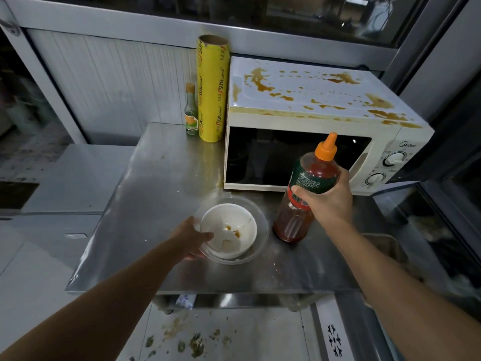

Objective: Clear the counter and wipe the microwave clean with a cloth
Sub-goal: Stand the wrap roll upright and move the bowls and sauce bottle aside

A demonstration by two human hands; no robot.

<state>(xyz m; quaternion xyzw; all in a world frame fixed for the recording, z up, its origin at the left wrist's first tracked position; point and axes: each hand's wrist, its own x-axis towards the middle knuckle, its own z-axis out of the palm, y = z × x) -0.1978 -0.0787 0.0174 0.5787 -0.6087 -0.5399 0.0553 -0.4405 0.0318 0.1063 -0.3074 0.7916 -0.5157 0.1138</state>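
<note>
Right now left hand (191, 237) grips glass bowl (261, 230) rim; right hand (325, 199) clasps sauce bottle (312, 178).

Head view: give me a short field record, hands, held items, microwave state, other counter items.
left hand: grips rim of clear bowl with white bowl nested inside
right hand: grips sauce bottle, tilted
microwave: door closed, top splattered brown
counter: yellow wrap roll, small glass bottle at back
cloth: not visible

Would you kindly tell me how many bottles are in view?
2: a sauce bottle with an orange cap gripped by the right hand, and a small glass bottle beside the yellow roll. None looks hidden.
</note>
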